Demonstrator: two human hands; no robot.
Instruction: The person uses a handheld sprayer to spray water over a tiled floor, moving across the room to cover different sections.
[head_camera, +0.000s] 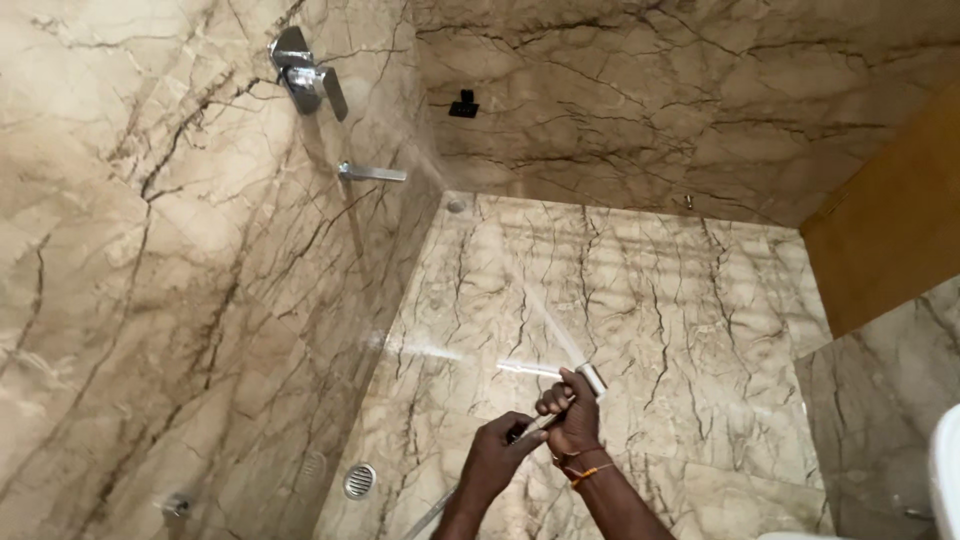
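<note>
While I look down through the head camera, I see two hands low in the middle of the frame. My right hand has its grip pressed together around a chrome hand sprayer, whose pale nozzle end sticks out just above the fist and points up and to the right; a thin jet of water runs from it toward the far wall. My left hand, just below and left of the right one, pinches the sprayer's stem between fingers and thumb. A single metal hose trails down and left from that grip and is cut off by the lower edge.

Nothing here serves as a container; the nearest thing to one is the one round floor drain, left of the left hand on the marble floor. Up and left of both grips, the marble wall carries one chrome mixer handle and one flat spout beneath it. One small black fitting sits on the far wall; I cannot make out what it is. Both forearms are cut off at the bottom edge, and a white fixture at the right edge shows only a sliver.
</note>
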